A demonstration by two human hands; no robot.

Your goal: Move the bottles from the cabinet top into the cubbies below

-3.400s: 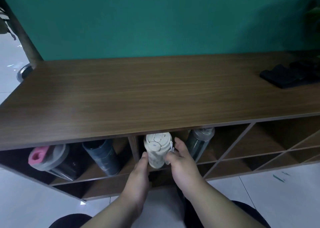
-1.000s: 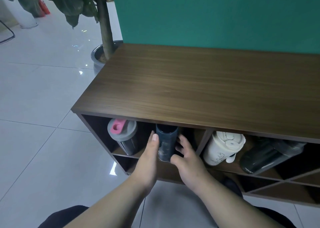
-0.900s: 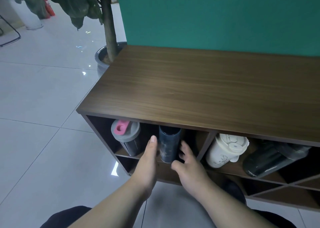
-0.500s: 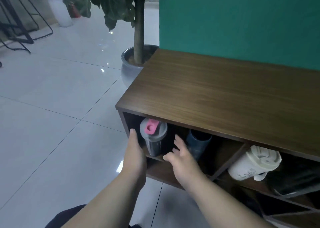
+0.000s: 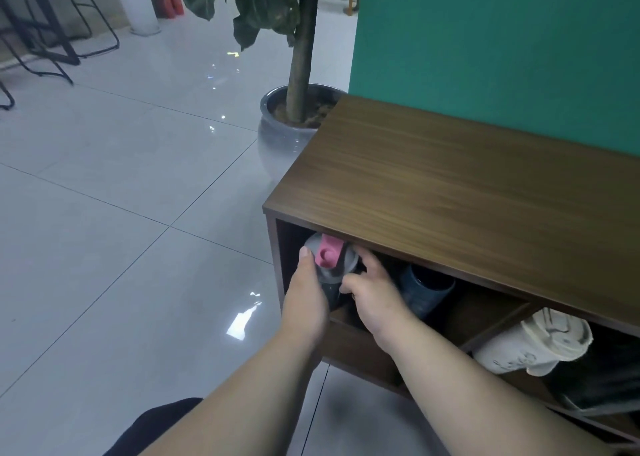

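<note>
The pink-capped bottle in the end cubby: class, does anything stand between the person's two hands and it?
Nothing visible does. The left hand and right hand already close on the pink-capped bottle from either side, in the end cubby. The dark blue bottle lies beside it, right of the right hand, not between.

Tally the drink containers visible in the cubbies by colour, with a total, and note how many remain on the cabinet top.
Grey with pink cap: 1, the shaker bottle, held by the left hand and right hand
Dark blue: 1, the blue bottle
Cream: 1, the cream cup
Dark, colour unclear: 1, the dark bottle, partly cut off
On the cabinet top: 0
Total: 4
</note>
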